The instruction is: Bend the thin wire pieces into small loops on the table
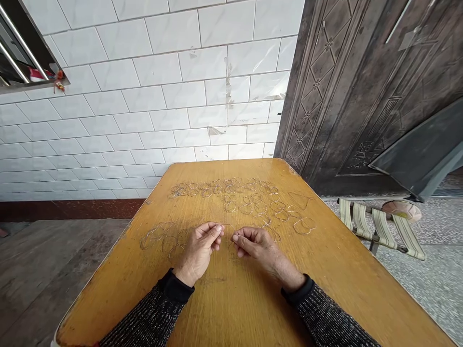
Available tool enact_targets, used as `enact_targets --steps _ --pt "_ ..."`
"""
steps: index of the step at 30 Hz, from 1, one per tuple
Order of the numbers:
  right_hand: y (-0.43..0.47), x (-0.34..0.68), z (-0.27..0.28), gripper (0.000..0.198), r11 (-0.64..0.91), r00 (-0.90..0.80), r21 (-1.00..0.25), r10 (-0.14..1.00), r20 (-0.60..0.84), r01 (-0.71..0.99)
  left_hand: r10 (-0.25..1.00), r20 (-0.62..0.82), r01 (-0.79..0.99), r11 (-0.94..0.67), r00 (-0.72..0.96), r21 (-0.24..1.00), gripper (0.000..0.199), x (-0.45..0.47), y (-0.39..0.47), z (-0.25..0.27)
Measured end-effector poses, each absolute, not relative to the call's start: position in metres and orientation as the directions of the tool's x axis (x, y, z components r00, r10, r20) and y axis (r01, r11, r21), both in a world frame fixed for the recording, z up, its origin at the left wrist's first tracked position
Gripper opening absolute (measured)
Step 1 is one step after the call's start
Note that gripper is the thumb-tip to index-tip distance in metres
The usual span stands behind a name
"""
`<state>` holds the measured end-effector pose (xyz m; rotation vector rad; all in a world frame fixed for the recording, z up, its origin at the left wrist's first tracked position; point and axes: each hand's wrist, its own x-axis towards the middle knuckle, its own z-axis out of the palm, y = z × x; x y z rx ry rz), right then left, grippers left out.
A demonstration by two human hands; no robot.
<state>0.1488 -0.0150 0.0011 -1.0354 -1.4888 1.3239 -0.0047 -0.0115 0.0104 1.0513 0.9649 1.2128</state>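
Observation:
My left hand (201,246) pinches a thin wire (228,225) between thumb and forefinger, just above the wooden table (224,308). The same wire curves across to my right hand (257,246), whose thumb and fingertips are closed on it. Beside my left hand lies a loose group of bent wire loops (155,233). Beyond both hands, several wire shapes with rounded lobes (246,206) lie on the tabletop. A heart-like wire loop (304,225) rests to the right of them. Parts of the nearest loops are hidden behind my hands.
A row of wire loops (217,187) spans the table's far part, with a triangular wire piece (299,198) at its right. White tiled wall (159,101) stands behind. Right of the table are a dark carved door (347,96) and a striped folding stool (380,226).

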Motion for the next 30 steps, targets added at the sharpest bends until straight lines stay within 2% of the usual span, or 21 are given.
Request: enact_targets --steps 8,15,20,23,30 --pt "-0.0159 0.1491 0.0033 0.035 -0.036 -0.26 -0.996 0.965 -0.013 -0.085 0.987 -0.052 -0.231 0.086 0.152 0.969 0.026 -0.004 -0.0133 0.0131" --pt "-0.0153 0.1504 0.004 0.031 0.029 -0.294 -0.998 0.955 0.045 -0.057 0.992 -0.048 -0.219 0.072 0.113 0.973 0.026 -0.0051 -0.0118 0.0119" --pt "-0.0142 0.1511 0.0049 0.032 0.015 -0.259 -0.999 0.966 0.028 -0.05 0.96 -0.049 -0.178 0.1 0.275 0.979 0.021 -0.0072 -0.0149 0.013" --pt "-0.0156 0.1506 0.0065 0.032 -0.007 -0.254 -0.998 0.967 0.011 -0.07 0.948 -0.013 -0.106 0.049 0.317 0.993 0.018 -0.0048 -0.017 0.0112" --pt "-0.0162 0.1504 0.0061 0.034 -0.028 -0.248 -0.99 0.969 0.007 -0.141 0.96 0.109 0.054 -0.127 0.258 0.99 0.013 -0.0012 -0.0167 0.0043"
